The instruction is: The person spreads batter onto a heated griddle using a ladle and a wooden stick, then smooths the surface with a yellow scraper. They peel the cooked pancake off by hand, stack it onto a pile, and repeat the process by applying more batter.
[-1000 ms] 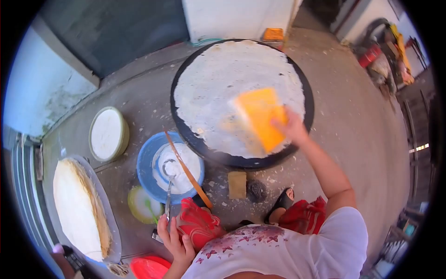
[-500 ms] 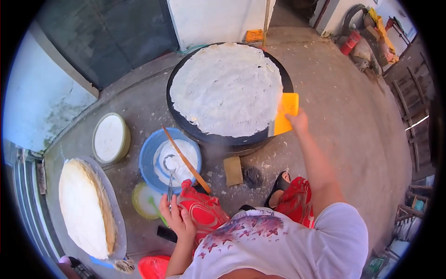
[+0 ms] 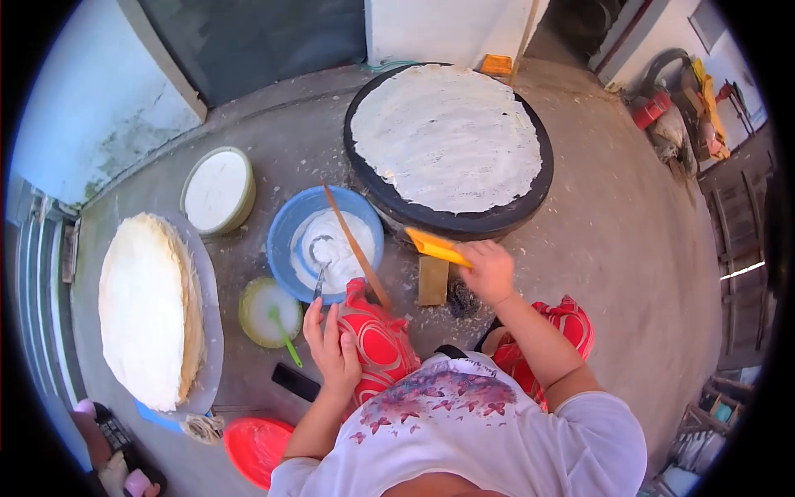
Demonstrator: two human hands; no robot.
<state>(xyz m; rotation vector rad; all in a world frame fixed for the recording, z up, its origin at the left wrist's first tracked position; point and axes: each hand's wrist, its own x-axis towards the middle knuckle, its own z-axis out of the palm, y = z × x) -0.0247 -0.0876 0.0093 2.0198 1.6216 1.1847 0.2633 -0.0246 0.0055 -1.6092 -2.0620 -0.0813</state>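
Note:
My right hand point(image 3: 489, 269) is closed around a yellow plastic scraper point(image 3: 439, 246), held just off the front edge of a round black griddle point(image 3: 530, 192). A thin white sheet of batter point(image 3: 447, 137) with ragged edges covers most of the griddle. My left hand point(image 3: 334, 348) lies against my left knee with its fingers apart, fingertips right at the handle end of a metal ladle point(image 3: 320, 277). That ladle rests in a blue basin point(image 3: 286, 217) of white batter. A long wooden stick point(image 3: 352, 240) leans across the basin's right side.
To the left, a tall stack of thin round flatbreads point(image 3: 149, 311) lies on a round board. Behind the basin stands a tub of white batter point(image 3: 217, 190). Nearby are a bowl with a green spoon point(image 3: 272, 313), a phone point(image 3: 296, 382), a red basin point(image 3: 257, 447) and a brown block point(image 3: 432, 280).
My right hand has drawn the scraper from the griddle's right edge toward me and to the left. The view has shifted. My left hand stays by the ladle handle.

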